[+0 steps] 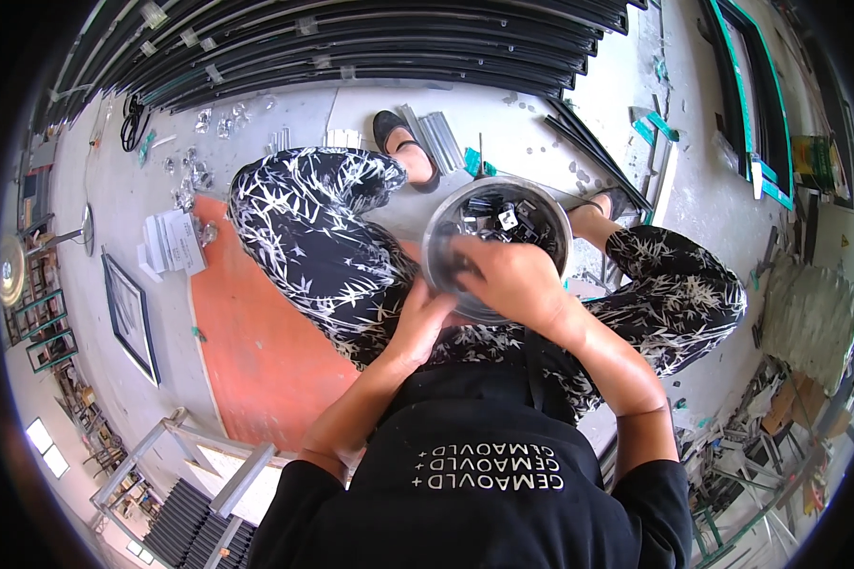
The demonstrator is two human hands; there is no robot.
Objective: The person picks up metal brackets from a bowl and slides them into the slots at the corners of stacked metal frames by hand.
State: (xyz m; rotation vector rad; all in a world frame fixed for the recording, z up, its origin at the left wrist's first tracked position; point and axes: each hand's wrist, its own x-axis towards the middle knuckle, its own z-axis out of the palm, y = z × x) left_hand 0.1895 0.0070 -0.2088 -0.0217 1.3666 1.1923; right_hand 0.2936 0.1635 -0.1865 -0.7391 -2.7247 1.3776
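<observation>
A round metal bucket (562, 220) stands between my legs, with many small black parts (484, 211) and a pale square piece (509, 220) inside. At its near left side, my left hand (424, 321) is closed against the wall, thumb toward the rim and the other fingers partly hidden. My right hand (517, 282) reaches over the near rim into the bucket. Motion smears its fingers, so whether they pinch a part cannot be made out.
Long black frame bars (351, 52) are stacked across the far side. Silver profile pieces (438, 140) lie by my left foot, and dark bars (593, 156) beyond my right foot. White boxes (173, 242) rest near an orange board (256, 332) on the left.
</observation>
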